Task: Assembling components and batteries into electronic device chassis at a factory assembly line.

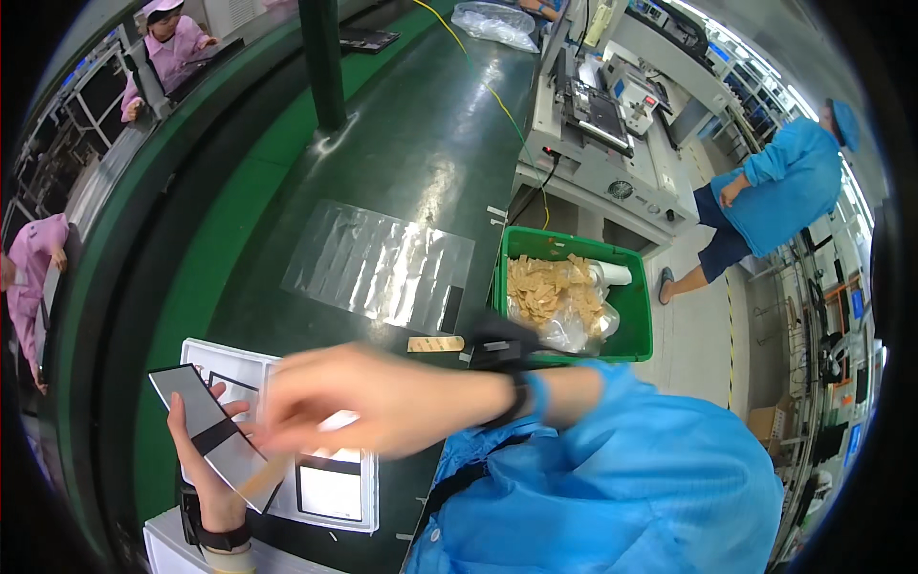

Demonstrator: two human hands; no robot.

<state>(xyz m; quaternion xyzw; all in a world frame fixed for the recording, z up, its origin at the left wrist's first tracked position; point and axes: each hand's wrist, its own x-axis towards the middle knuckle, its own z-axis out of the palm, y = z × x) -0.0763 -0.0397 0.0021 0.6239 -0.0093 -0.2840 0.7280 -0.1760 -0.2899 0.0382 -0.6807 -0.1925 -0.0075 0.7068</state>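
Note:
My left hand (203, 478) holds a flat rectangular panel (196, 402), light-faced with a black band across its middle, tilted above the left side of a white tray (229, 350). My right hand (349, 397), smeared by motion, reaches across over the tray and the panel's right side. A blurred tan strip (264, 476) sticks out below its fingertips, over the panel's lower end. Inside the tray, a similar black-edged white panel (331, 491) lies in a compartment; my right hand hides much of the tray.
A clear plastic sheet (378, 263) and a tan strip (435, 343) lie on the dark green bench. To the right, a green bin (645, 316) holds tan scraps and clear plastic. A grey machine (622, 177) stands beyond it. A person in blue (789, 187) is at the right.

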